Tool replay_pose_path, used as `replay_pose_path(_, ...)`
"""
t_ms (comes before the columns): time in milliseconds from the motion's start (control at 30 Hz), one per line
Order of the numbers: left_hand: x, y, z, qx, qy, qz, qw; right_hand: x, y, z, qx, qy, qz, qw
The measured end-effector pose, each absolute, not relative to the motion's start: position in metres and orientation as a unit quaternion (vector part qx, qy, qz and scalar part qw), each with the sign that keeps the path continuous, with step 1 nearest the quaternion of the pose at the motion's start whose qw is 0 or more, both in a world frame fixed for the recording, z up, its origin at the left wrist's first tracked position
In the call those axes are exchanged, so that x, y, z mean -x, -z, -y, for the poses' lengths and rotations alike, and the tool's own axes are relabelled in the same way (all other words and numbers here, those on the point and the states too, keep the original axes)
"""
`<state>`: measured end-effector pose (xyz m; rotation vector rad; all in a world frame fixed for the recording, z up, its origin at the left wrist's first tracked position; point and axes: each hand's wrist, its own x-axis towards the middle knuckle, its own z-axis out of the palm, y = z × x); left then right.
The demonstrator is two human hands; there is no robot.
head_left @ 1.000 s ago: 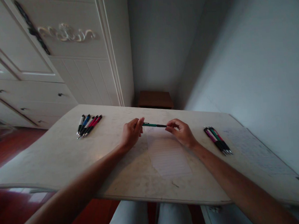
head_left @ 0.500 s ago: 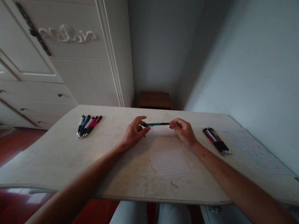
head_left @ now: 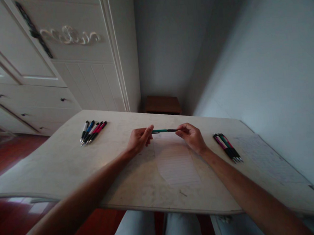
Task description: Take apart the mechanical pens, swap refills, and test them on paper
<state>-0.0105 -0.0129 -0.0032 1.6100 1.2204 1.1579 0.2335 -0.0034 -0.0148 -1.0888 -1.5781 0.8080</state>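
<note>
A green pen [head_left: 161,131] with a black grip is held level above the far end of a lined paper sheet [head_left: 175,162]. My left hand [head_left: 140,139] is closed around its clip end, thumb on top. At the other end, the fingertips of my right hand [head_left: 191,135] pinch the black grip; the pen's tip is hidden by them. The lined sheet lies flat on the table between my forearms.
Several pens [head_left: 92,132] lie fanned at the table's left. A second group of pens [head_left: 227,148] lies on the right, beside a written-on sheet [head_left: 268,158] near the wall. A small dark mark [head_left: 183,194] shows near the front edge of the table [head_left: 119,194].
My left fingers, spread around the pen's clip end before, have closed on it with the thumb now on top. My right fingers have shifted slightly left along the grip.
</note>
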Motion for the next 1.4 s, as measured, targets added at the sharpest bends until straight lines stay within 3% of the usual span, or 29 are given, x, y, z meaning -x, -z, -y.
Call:
replay_pose_path(167,0.011,0.004,0.012,-0.620,-0.457,-0.496,0.402,-0.233,0.010,0.008,0.450,-0.345,0.663,0.489)
replay_pose_path(400,0.012,-0.002,0.012,-0.665,-0.433,-0.395,0.463,-0.232,0.002,0.011,0.466,-0.309,0.672,0.486)
replay_pose_path(1000,0.017,0.002,0.005,-0.645,-0.471,-0.448,0.402,-0.234,0.015,0.001,0.454,-0.346,0.640,0.514)
replay_pose_path(1400,0.025,0.004,-0.006,-0.658,-0.492,-0.453,0.345,-0.262,0.014,-0.013,0.471,-0.228,0.710,0.471)
